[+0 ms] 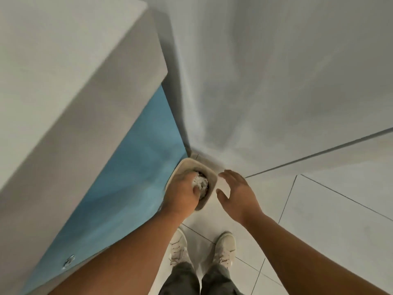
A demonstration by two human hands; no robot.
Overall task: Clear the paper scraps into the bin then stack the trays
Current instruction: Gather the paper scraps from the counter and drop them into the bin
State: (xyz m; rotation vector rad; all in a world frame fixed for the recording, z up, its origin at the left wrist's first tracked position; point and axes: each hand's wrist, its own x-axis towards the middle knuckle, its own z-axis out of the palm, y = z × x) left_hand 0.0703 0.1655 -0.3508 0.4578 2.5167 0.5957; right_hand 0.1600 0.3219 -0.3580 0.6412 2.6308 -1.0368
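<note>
Scraps (200, 184) of white paper sit bunched in the left hand (182, 192), fist closed round them directly above the bin (192, 165). Letting go low, inside the rim, should keep bits off the floor (319, 220). Beside the bin, the right hand (238, 192) hovers empty, fingers spread, palm down. No trays show.

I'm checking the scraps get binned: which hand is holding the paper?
The left hand, closed around crumpled paper scraps over the beige bin. The right hand is open, flat and empty beside the bin.
</note>
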